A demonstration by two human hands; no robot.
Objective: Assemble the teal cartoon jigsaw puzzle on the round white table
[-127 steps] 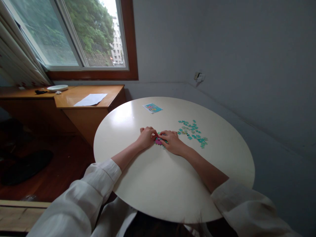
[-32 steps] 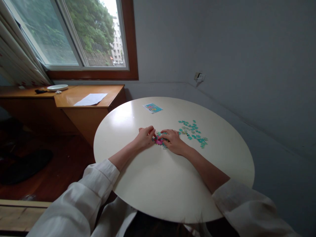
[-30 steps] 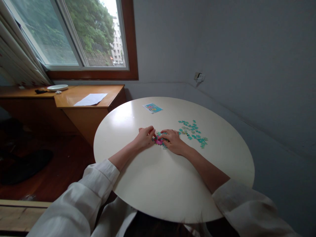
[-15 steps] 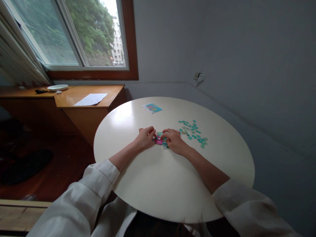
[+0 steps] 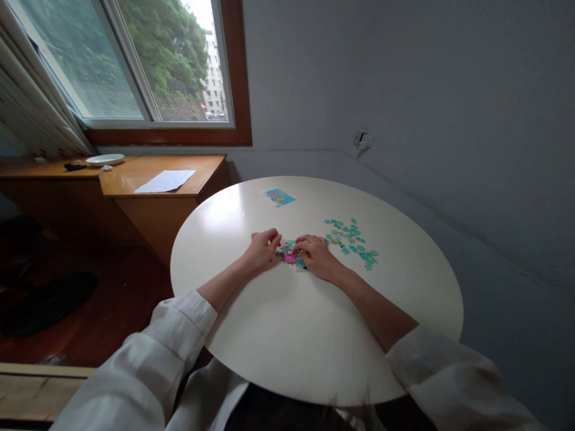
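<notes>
A partly joined jigsaw puzzle (image 5: 288, 255), pink and teal with small cartoon figures, lies flat on the round white table (image 5: 305, 335). My right hand (image 5: 317, 254) bends over its right side, thumb and fingers gripping it against the tabletop and hiding part of it. Just off the puzzle's left edge is my left hand (image 5: 263, 248), fingers loosely curled, with no piece visible in them. Loose teal and pale green jigsaw pieces (image 5: 354, 239) are scattered to the right of my right hand.
A small picture card (image 5: 278, 196) in blue and pink lies toward the table's far side. Left of the table stands a wooden desk (image 5: 162, 206) with a sheet of paper (image 5: 165, 181) and a white plate (image 5: 105, 160). Behind the table are walls with a socket (image 5: 363, 140).
My left hand has drawn back slightly to the left, away from the puzzle's edge. My right hand and the loose pieces stay where they were.
</notes>
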